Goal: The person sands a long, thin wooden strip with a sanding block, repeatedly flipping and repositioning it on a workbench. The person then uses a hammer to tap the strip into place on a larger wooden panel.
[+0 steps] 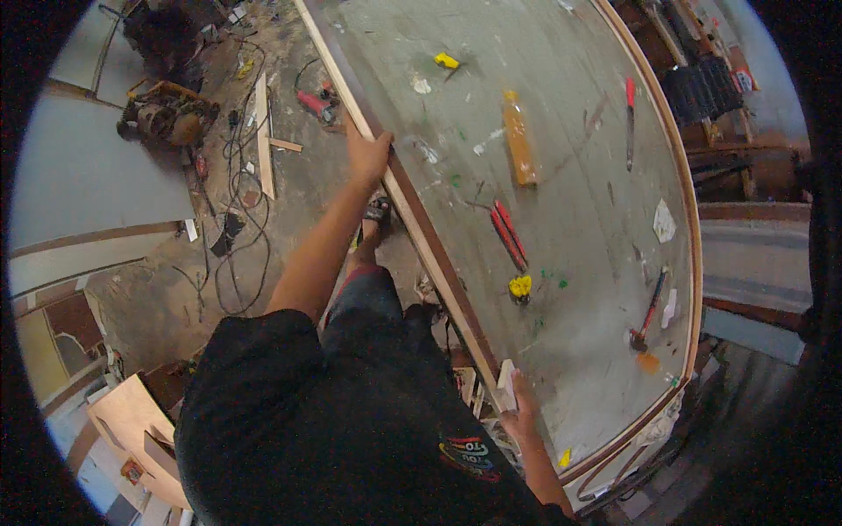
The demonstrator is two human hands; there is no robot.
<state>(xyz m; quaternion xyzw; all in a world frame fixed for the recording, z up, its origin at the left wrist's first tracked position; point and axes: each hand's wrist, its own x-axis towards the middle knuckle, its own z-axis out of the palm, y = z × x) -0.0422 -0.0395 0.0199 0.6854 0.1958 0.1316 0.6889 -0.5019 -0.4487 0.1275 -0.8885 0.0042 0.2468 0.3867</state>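
Observation:
A long, narrow wooden strip (425, 219), pale on one side and dark brown on the other, runs along the near left edge of a large grey-green worktable (579, 237). My left hand (368, 156) is closed around its upper part, thumb on top. Farther down, my right hand (521, 405) grips the strip's near end. Beside those fingers a pale block-like piece (506, 379) shows; whether it belongs to the strip I cannot tell. On the tabletop lie red-handled pliers (509, 235), a yellow-and-black object (520, 289) and an amber plastic bottle (519, 140).
A hammer (647, 314), a red-handled tool (630, 123) and a small yellow object (446, 60) also lie on the table. Left on the floor are a red power tool (316, 107), tangled cables (232, 237), wood offcuts (265, 136) and a dirty machine (167, 116).

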